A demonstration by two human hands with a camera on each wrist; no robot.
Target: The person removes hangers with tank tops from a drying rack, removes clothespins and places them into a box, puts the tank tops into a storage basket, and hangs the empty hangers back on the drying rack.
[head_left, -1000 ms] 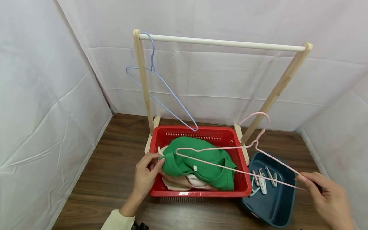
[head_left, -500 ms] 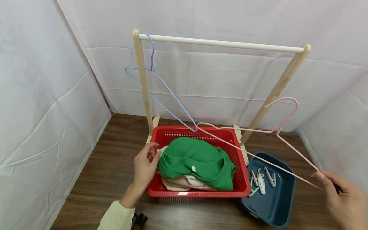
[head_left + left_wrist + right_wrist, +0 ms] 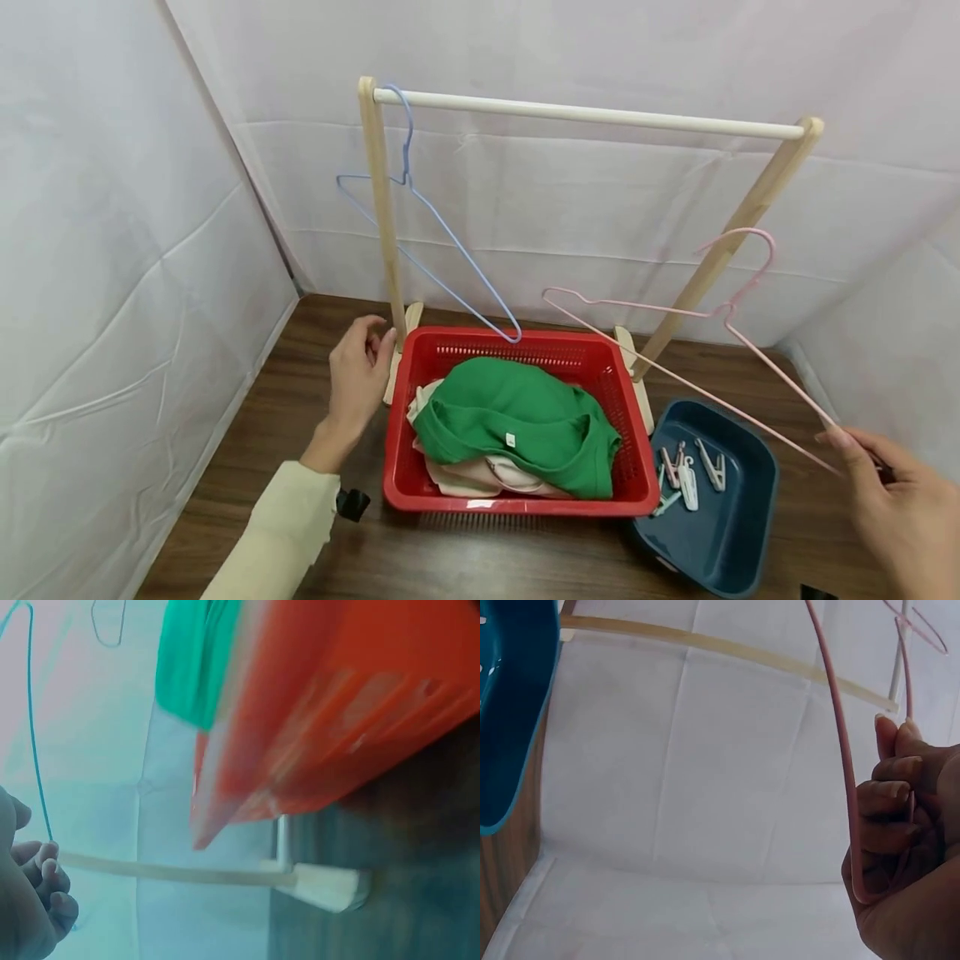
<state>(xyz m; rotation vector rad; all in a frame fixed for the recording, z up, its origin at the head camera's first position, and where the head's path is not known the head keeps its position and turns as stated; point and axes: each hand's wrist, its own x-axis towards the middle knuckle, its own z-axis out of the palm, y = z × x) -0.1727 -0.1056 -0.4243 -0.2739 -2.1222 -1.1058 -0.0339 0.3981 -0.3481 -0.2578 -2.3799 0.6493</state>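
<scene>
In the head view my right hand (image 3: 900,504) grips one shoulder end of a pink wire hanger (image 3: 729,311), whose hook points up. The right wrist view has the curled fingers around the wire of the hanger (image 3: 844,742). My left hand (image 3: 356,373) hovers just left of a red basket (image 3: 517,505), near the rack's left post, fingers loosely bent and holding nothing. Inside the basket lies a bunched green shirt (image 3: 517,392) with a small white label, over pale clothes (image 3: 457,479). From the left wrist, the basket (image 3: 300,712) looks blurred.
A wooden rack with a white bar (image 3: 585,114) stands behind the basket. On its left end hangs a blue hanger (image 3: 406,158). A dark blue bin (image 3: 738,533) with several clothespins (image 3: 686,483) sits right of the basket. White cloth walls (image 3: 120,292) enclose the table.
My left hand lets go of the green shirt's edge and moves up and left, out of the basket. My right hand carries the pink hanger rightward and up, away from over the shirt.
</scene>
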